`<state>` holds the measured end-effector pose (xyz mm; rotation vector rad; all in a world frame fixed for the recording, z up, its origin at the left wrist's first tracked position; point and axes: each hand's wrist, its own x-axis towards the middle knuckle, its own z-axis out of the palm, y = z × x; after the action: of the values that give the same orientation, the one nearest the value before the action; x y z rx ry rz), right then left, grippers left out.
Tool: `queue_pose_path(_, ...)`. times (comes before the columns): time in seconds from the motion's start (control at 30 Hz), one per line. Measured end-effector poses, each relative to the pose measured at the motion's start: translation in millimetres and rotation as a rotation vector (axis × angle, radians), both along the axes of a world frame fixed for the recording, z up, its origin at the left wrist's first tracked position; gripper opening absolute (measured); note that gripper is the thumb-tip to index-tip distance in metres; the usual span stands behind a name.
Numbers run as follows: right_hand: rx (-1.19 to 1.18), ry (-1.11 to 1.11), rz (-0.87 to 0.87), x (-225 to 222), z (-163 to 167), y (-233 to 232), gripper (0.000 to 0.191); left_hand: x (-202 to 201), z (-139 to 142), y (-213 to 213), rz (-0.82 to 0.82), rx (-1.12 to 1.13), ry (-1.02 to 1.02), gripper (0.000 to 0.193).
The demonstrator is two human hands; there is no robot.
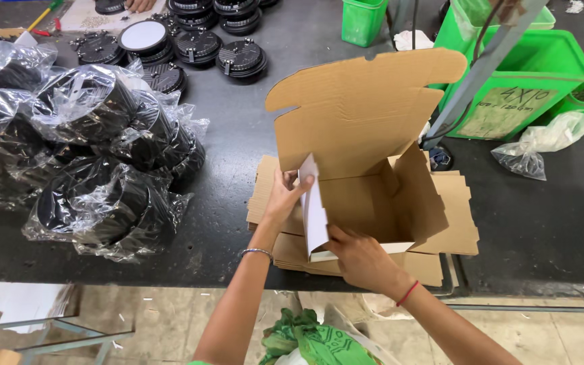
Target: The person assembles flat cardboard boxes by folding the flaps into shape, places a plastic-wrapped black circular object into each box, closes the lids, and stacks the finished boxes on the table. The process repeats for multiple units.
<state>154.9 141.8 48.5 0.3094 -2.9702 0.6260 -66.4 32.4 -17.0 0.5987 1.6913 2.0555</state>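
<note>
A brown cardboard box [366, 196] stands half folded on a stack of flat cardboard blanks [454, 233], its lid raised upright toward the back. My left hand [284, 197] grips the top of the box's left side flap, white on its outer face. At the front lower corner of the box my right hand [359, 257] presses on the same flap's bottom edge. I wear a metal bangle on the left wrist and a red thread on the right.
Left on the dark table lies a heap of black round parts in clear plastic bags [82, 149]. Bare black round parts [197, 44] are stacked at the back. Green plastic bins [522, 81] and a clear bag [542, 145] stand right. Another person's hand [140, 5] shows at the top.
</note>
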Motion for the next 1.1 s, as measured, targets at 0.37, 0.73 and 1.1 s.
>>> queue_pose_path(0.37, -0.116, 0.176, -0.413, 24.6, 7.0, 9.3, 0.048, 26.0, -4.7, 21.7, 0.360, -0.878, 0.656, 0.073)
queue_pose_path(0.73, 0.150, 0.154, -0.335, 17.9, -9.2, -3.1, 0.021, 31.5, 7.1, 41.4, 0.359, -1.321, 0.638, 0.055)
queue_pose_path(1.1, 0.065, 0.186, -0.310, 15.2, -27.3, -1.1, 0.013, 27.8, 43.4, 51.8, 0.498, -1.416, 0.657, 0.047)
